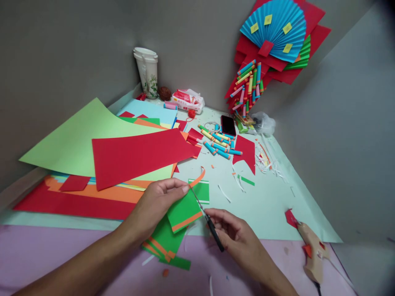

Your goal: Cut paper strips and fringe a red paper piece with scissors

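My left hand point(163, 201) pinches a piece of green paper point(182, 209) that has an orange strip along its lower edge. My right hand point(233, 234) is closed around the black handle of a pair of scissors point(212, 228). The blades lie along the right edge of the green paper, their tips near my left fingertips. A curled orange strip point(197, 179) sticks out at the top edge. Below the held piece lie more green pieces with orange strips point(165, 240), and another green piece point(202, 191) with white lines sits just behind it.
On the left is a pile of coloured sheets, a red sheet point(138, 154) on top. Farther back are small paper rolls point(220, 142), a phone point(228, 125), a tissue pack point(188, 100) and a white cup point(147, 74). A glue gun point(311, 250) lies at right; a paper-fan decoration point(274, 31) leans against the wall.
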### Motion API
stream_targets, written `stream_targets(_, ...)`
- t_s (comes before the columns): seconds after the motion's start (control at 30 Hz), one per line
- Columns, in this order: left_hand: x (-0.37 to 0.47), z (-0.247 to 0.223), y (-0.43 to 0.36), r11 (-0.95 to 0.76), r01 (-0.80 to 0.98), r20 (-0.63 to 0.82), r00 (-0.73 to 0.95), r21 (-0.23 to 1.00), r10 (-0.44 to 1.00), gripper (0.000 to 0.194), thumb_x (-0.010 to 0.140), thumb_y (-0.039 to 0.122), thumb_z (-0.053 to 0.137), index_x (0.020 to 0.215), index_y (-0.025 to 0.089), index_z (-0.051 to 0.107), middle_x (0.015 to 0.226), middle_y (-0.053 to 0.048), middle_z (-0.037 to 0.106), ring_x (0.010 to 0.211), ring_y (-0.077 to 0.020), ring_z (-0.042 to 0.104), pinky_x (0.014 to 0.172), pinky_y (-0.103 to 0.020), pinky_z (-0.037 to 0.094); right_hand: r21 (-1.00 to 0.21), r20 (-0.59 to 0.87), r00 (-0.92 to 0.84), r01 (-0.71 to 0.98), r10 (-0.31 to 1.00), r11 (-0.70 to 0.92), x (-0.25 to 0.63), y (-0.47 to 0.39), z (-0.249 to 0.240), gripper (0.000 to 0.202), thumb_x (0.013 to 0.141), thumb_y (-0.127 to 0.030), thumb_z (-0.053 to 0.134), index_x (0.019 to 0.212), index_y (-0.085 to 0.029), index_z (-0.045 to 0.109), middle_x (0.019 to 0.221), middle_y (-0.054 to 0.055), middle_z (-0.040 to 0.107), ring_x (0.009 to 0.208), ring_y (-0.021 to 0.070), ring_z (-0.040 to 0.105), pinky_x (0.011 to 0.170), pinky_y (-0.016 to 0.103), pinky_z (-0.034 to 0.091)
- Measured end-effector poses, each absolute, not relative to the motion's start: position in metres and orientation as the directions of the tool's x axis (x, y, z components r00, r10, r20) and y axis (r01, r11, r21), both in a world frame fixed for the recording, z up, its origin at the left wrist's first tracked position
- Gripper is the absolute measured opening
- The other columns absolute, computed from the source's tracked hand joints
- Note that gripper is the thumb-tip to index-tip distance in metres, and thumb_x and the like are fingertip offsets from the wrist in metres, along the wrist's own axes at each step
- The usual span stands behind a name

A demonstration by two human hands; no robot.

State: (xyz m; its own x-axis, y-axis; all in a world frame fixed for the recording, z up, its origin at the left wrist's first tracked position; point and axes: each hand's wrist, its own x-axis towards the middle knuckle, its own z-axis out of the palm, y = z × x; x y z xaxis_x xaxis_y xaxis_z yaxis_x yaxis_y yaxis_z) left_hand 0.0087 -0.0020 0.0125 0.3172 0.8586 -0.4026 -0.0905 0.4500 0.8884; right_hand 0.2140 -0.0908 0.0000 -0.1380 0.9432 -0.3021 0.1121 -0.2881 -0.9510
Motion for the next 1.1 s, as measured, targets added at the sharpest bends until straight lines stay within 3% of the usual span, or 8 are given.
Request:
stream_targets(0.47, 0.009, 0.014, -0.002, 0.444, -0.063, -0.403, 0.317, 0.894, 0.858, 0.023, 0.074, 0.039, 0.075, 0.08, 0.018, 0.072, 0.067, 0.001, 0.066, 0.058, -0.014, 0.058, 0.057, -0.024, 0.043, -0.958, -0.288, -0.151, 0.04, 0.946, -0.285, 0.209, -0.091, -0.001, 0.033, 0.085, -0.028, 0.065, 0.117, -0.025, 0.07, 0.081, 0.0, 0.058, 0.071, 0.0137, 0.048, 0.065, 0.024, 0.042)
stream_targets(0.63, 0.008, 0.013, 0.001, 0.391, 0.005, -0.374, 0.3, 0.921, 0.877, 0.023, 0.072, 0.039, 0.076, 0.08, 0.018, 0.073, 0.071, -0.001, 0.068, 0.061, -0.0163, 0.059, 0.058, -0.025, 0.044, -0.957, -0.27, -0.087, 0.131, 0.959, -0.257, 0.219, -0.091, -0.001, 0.034, 0.083, -0.028, 0.067, 0.116, -0.023, 0.07, 0.084, 0.002, 0.059, 0.074, 0.0149, 0.052, 0.068, 0.026, 0.045)
stream_targets(0.77, 0.002, 0.012, 0.006, 0.289, 0.148, -0.321, 0.295, 0.946, 0.9, 0.023, 0.073, 0.042, 0.071, 0.085, 0.022, 0.073, 0.061, 0.002, 0.062, 0.054, -0.0157, 0.054, 0.05, -0.023, 0.039, -0.939, -0.175, 0.007, 0.299, 0.985, -0.169, 0.235, -0.088, -0.001, 0.035, 0.085, -0.029, 0.062, 0.12, -0.022, 0.067, 0.09, 0.004, 0.062, 0.076, 0.0165, 0.056, 0.068, 0.026, 0.049)
stream_targets(0.83, -0.001, 0.01, 0.006, 0.19, 0.273, -0.279, 0.341, 0.943, 0.898, 0.021, 0.074, 0.042, 0.069, 0.083, 0.024, 0.073, 0.056, 0.004, 0.059, 0.049, -0.0152, 0.051, 0.046, -0.022, 0.036, -0.877, -0.072, 0.091, 0.468, 0.993, -0.107, 0.244, -0.085, -0.003, 0.036, 0.086, -0.029, 0.059, 0.121, -0.022, 0.065, 0.093, 0.006, 0.063, 0.077, 0.0179, 0.058, 0.067, 0.027, 0.049)
stream_targets(0.93, -0.003, 0.009, 0.005, 0.005, 0.471, -0.233, 0.427, 0.882, 0.874, 0.018, 0.075, 0.04, 0.065, 0.069, 0.025, 0.074, 0.055, 0.003, 0.061, 0.051, -0.0167, 0.052, 0.048, -0.023, 0.036, -0.675, 0.094, 0.204, 0.733, 0.974, -0.088, 0.254, -0.08, -0.011, 0.037, 0.088, -0.027, 0.055, 0.122, -0.019, 0.063, 0.098, 0.008, 0.066, 0.085, 0.0216, 0.062, 0.075, 0.032, 0.05)
stream_targets(1.1, -0.001, 0.014, 0.005, -0.123, 0.586, -0.2, 0.455, 0.801, 0.867, 0.016, 0.075, 0.038, 0.065, 0.067, 0.028, 0.075, 0.066, -0.001, 0.072, 0.062, -0.0223, 0.062, 0.058, -0.026, 0.042, -0.427, 0.159, 0.203, 0.896, 0.966, -0.118, 0.255, -0.077, -0.021, 0.034, 0.09, -0.018, 0.048, 0.121, -0.018, 0.062, 0.107, 0.01, 0.068, 0.097, 0.0255, 0.064, 0.083, 0.037, 0.049)
